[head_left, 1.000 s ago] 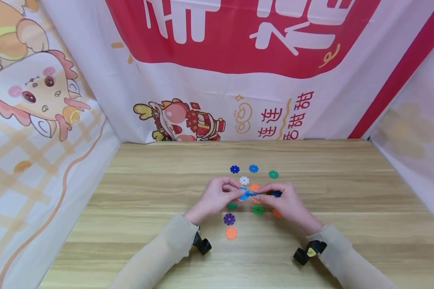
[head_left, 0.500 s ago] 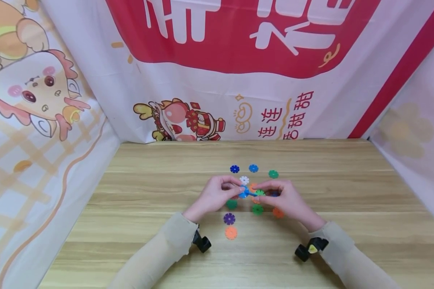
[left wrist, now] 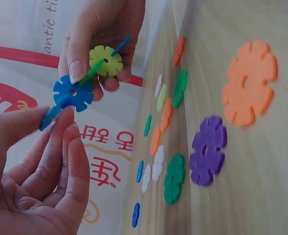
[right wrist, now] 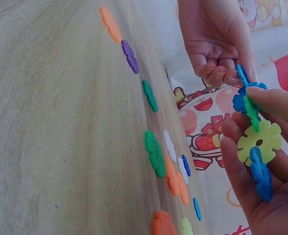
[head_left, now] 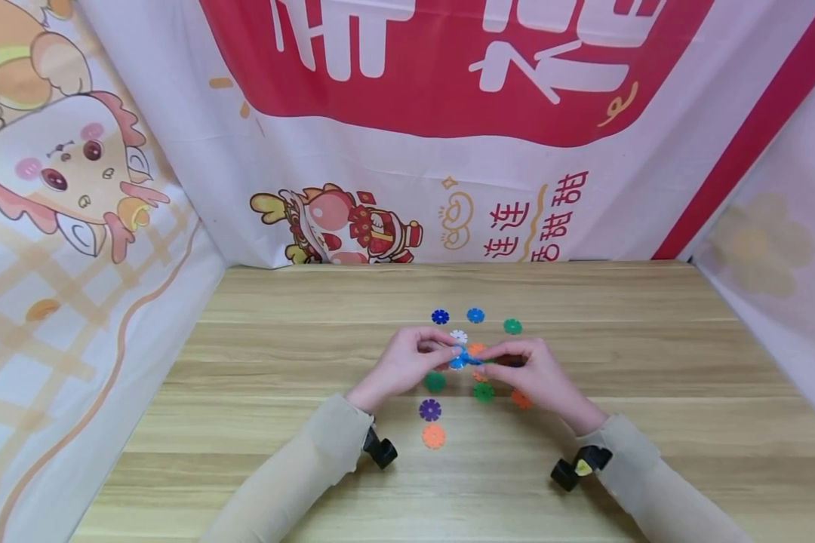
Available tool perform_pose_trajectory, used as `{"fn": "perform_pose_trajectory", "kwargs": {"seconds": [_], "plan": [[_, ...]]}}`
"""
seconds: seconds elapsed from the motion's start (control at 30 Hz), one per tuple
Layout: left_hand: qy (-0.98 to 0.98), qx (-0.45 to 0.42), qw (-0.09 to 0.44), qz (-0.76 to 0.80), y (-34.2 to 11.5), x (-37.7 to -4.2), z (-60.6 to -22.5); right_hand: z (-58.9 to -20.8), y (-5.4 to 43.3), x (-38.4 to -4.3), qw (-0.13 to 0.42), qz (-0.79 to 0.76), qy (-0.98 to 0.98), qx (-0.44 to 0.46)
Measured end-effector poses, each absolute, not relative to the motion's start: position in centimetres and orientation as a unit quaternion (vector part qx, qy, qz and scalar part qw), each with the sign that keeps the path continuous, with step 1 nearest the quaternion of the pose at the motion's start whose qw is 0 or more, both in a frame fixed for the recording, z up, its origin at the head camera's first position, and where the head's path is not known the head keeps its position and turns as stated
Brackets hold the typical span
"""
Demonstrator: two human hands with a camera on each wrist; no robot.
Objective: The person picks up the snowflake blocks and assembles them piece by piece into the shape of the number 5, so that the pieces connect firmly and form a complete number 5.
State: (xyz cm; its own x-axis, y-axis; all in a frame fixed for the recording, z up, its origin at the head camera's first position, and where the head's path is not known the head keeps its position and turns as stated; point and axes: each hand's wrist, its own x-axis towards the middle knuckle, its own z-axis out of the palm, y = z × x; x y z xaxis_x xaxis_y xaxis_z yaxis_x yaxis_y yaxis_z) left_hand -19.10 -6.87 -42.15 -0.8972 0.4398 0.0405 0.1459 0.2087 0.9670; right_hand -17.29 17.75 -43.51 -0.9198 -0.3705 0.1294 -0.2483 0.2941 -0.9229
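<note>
Above the tabletop, both hands hold a short chain of slotted plastic snowflake discs. In the left wrist view my left hand (left wrist: 41,181) pinches the end blue disc (left wrist: 51,117) between thumb and fingertips. This disc sits edge-on against a second blue disc (left wrist: 73,94). My right hand (head_left: 533,373) grips the second blue disc and the green disc (right wrist: 252,112) with its thumb and fingers. Beyond the green one, a yellow-green disc (right wrist: 259,142) and another blue disc (right wrist: 260,175) hang over the right palm. In the head view, fingers hide much of the chain.
Loose snowflake discs lie flat on the wooden table (head_left: 278,452). Among them are an orange disc (head_left: 433,436), a purple disc (head_left: 430,410), a dark blue disc (head_left: 440,317) and several green, white and orange ones. Printed cloth (head_left: 394,166) stands behind the table.
Both hands stay nearly in place over the discs. The right fingers have shifted slightly around the chain, and the chain has turned a little between the hands.
</note>
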Motion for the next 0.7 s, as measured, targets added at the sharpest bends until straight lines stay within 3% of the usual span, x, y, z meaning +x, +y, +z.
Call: {"fn": "perform_pose_trajectory", "kwargs": {"seconds": [0.3, 0.7], "plan": [[0.808, 0.217, 0.112, 0.536, -8.6, -19.3, -43.1, -43.7, 18.6, -17.3, 0.033, -0.564, 0.805, -0.18], [0.877, 0.215, 0.176, 0.393, -9.0, -19.3, -43.9, -43.5, 18.9, -17.1, 0.038, -0.557, 0.811, -0.171]]}}
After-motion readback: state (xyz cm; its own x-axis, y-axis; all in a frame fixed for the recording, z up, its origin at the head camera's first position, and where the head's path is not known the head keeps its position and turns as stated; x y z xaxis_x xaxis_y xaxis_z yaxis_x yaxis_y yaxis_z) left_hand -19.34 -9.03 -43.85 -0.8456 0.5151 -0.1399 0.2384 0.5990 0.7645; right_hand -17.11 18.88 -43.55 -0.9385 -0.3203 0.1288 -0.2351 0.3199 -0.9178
